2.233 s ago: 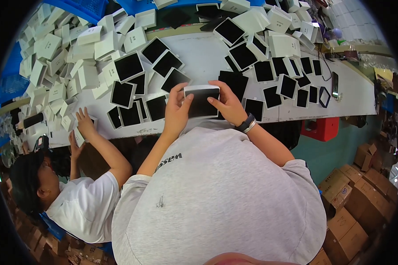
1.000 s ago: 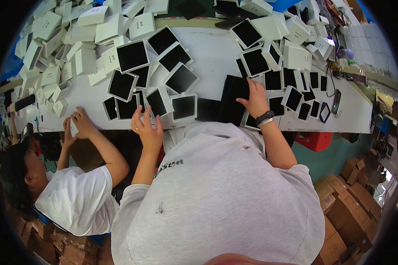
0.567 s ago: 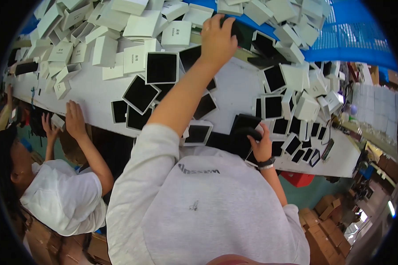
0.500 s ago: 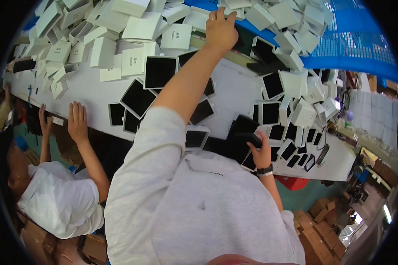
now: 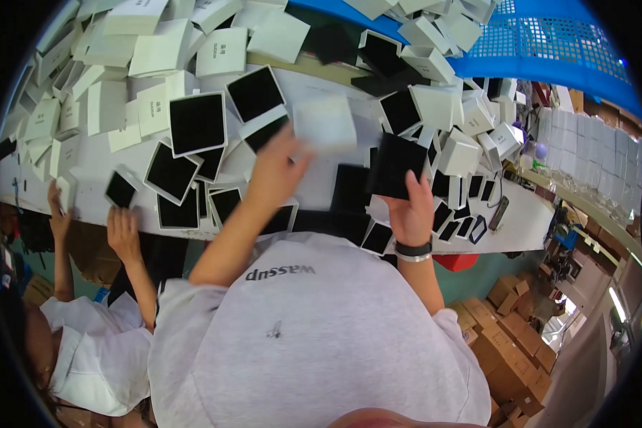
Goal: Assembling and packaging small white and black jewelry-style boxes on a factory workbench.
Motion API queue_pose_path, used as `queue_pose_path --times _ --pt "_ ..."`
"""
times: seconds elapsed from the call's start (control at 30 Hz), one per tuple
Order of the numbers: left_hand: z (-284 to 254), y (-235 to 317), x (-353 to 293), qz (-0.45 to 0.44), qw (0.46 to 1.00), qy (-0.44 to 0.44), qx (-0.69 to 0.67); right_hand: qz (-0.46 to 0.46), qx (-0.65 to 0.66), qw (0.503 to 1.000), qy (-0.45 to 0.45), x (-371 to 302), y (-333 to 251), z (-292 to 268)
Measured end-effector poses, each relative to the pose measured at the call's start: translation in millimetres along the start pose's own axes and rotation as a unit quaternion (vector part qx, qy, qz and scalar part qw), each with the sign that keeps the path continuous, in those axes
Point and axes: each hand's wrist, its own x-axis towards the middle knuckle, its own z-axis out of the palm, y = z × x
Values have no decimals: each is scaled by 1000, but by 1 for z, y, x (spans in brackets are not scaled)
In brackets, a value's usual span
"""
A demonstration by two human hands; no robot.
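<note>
My left hand (image 5: 274, 171) grips a small white box (image 5: 326, 123) by its near left corner, above the middle of the table; both are smeared by motion. In my right hand (image 5: 412, 210) is a flat black square piece (image 5: 399, 164), perhaps a foam insert, held up with the thumb over its edge. Beneath and beside it lie other black pieces (image 5: 349, 189). White boxes with black insides, one of them a tilted box (image 5: 255, 94), stand on the table left of my left hand. Another such box (image 5: 196, 123) sits farther left.
White boxes (image 5: 153, 46) are heaped along the back left. A blue plastic crate (image 5: 549, 71) stands at the back right. More white boxes (image 5: 460, 153) crowd the right side. At left, a co-worker's hands (image 5: 125, 235) handle small boxes. Brown cartons (image 5: 506, 357) are on the floor.
My left hand has come back from the far heap toward me with a white box. My right hand has raised the black piece and turned it more upright. A co-worker's hands now touch boxes.
</note>
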Motion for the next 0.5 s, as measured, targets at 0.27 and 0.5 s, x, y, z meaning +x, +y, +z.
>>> queue_pose_path --times 0.27,0.5 --pt "-11 27 -118 28 999 5 17 -6 -371 924 -89 -19 72 14" --pt "-14 35 -129 92 996 12 10 -32 -370 919 -130 -41 79 8"
